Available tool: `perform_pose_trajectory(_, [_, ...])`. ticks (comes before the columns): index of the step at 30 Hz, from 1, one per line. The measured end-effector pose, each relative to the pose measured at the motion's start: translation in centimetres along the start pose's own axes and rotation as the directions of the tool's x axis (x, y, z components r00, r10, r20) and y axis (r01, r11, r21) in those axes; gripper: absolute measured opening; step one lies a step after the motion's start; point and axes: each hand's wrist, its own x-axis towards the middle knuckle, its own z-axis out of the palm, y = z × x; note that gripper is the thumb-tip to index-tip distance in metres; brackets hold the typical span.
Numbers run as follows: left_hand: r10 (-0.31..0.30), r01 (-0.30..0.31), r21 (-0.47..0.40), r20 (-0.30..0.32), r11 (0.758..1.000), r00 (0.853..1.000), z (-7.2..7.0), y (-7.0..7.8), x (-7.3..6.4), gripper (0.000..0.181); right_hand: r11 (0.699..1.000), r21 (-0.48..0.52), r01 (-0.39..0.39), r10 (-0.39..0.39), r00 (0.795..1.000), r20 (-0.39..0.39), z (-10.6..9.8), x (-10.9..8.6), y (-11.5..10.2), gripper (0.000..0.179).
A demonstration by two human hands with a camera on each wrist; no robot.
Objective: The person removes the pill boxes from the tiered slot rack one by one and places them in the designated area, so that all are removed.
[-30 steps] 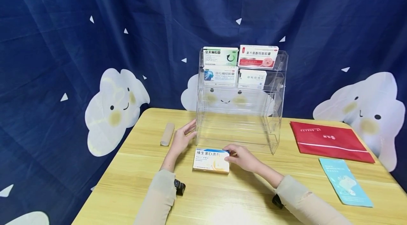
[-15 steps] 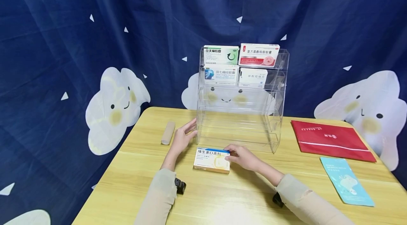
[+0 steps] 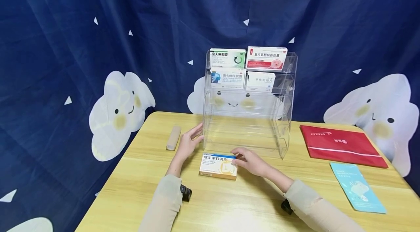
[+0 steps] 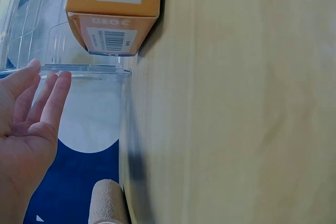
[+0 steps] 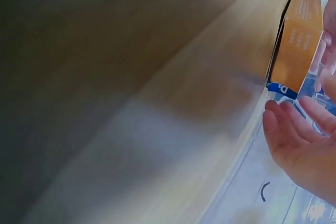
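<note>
A white and orange vitamin D drops box (image 3: 216,166) with a blue top stripe lies on the table in front of a clear acrylic tiered display rack (image 3: 286,130). My left hand (image 3: 187,145) has its fingertips at the rack's lower left side, fingers stretched out; the left wrist view shows them at the clear panel (image 4: 89,70). My right hand (image 3: 251,162) is by the box's right end, thumb at its corner. In the right wrist view that hand's fingers (image 5: 302,129) are loosely bent beside the box's end, not wrapped round it.
Medicine boxes fill the rack's upper tiers, among them a green one (image 3: 228,58) and a red one (image 3: 266,58). A beige tube (image 3: 173,138) lies left of the left hand. A red pouch (image 3: 342,146) and a light blue packet (image 3: 357,187) lie at the right.
</note>
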Motion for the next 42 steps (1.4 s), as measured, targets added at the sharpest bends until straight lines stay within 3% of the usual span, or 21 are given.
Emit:
perform_pose_trajectory(7, [0.010, -0.010, -0.001, 0.000, 1.000, 1.000, 0.0, 0.2, -0.2, 0.053, 1.000, -0.010, 0.012, -0.013, 0.994, -0.108, -1.1, 0.1, -0.1, 0.040])
perform_pose_trajectory(15, [0.009, -0.009, 0.007, 0.043, 1.000, 0.999, -0.5, 4.0, -1.3, 0.052, 0.996, -0.011, 0.086, -0.086, 0.973, -0.215, -3.9, 1.0, -0.1, 0.036])
perform_pose_trajectory(20, [0.004, -0.005, 0.021, 0.048, 1.000, 0.999, -0.5, 3.6, -1.2, 0.053, 0.994, -0.022, 0.106, -0.107, 0.948, -0.301, -5.9, 1.5, -0.5, 0.034])
perform_pose_trajectory(24, [-0.006, 0.005, 0.010, 0.026, 1.000, 1.000, -0.1, 1.7, -0.6, 0.053, 0.993, -0.027, 0.115, -0.118, 0.928, -0.353, -7.2, 1.8, -0.5, 0.033])
perform_pose_trajectory(29, [-0.006, 0.006, -0.006, -0.001, 1.000, 1.000, 0.1, -0.1, -0.3, 0.053, 0.990, -0.030, 0.140, -0.140, 0.889, -0.435, -8.7, 2.2, -0.5, 0.032])
perform_pose_trajectory(37, [0.026, -0.026, 0.005, -0.008, 1.000, 1.000, 0.2, -0.4, -0.3, 0.051, 0.986, -0.074, 0.151, -0.166, 0.797, -0.581, -11.9, 3.1, -1.2, 0.029])
perform_pose_trajectory(42, [0.033, -0.033, 0.008, -0.013, 0.999, 0.999, 0.2, -0.2, -0.3, 0.051, 0.987, -0.085, 0.134, -0.157, 0.763, -0.627, -13.8, 3.7, -1.4, 0.029])
